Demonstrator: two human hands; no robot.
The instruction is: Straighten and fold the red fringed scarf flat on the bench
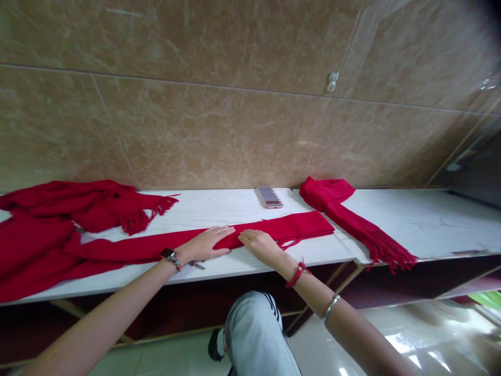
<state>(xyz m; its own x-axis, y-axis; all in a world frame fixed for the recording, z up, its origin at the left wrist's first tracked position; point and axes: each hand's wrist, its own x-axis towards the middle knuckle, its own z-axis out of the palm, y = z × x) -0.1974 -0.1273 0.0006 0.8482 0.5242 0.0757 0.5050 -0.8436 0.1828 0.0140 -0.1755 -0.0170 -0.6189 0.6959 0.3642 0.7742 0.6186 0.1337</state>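
A long red scarf lies as a folded strip along the white table. My left hand rests flat on it with the fingers spread. Close to its right, my right hand touches the same strip, fingers together and bent down; whether they pinch any cloth is hidden. Some fringe shows below the strip, right of my right hand. On the left, the strip runs into a loose heap of red cloth.
A fringed red scarf lies bent at the right, its tassels over the front edge. A phone lies near the tiled wall. A small dark object sits by my left wrist. My knee is below the table edge.
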